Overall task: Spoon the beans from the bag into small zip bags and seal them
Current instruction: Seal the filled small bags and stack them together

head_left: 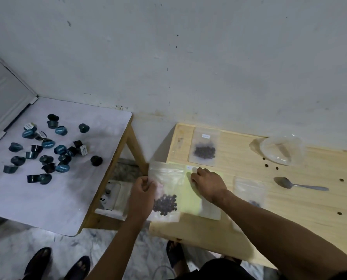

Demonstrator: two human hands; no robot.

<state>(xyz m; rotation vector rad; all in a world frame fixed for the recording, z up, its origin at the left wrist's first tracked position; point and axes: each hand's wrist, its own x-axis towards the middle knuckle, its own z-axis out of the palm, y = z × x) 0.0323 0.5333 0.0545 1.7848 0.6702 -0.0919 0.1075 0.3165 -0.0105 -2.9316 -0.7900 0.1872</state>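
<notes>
Both hands busy: left hand [142, 187] pinches zip bag [165, 190], right hand [208, 183] on table [302, 215].

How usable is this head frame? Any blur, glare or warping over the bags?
Head view: dim, soft light; wide-angle bending at the edges; motion blur on the left hand and its bag; a pale yellow-green glare patch beside the right hand; the spoon is fairly sharp.

The light is dim and cool, with a greenish cast on the wooden bench [249, 199]. Soft shadows trail the spoon [298, 184] and clear bowl [282, 148]. The wide lens bends lines at the edges, and the whole frame is soft and slightly smeared.
</notes>
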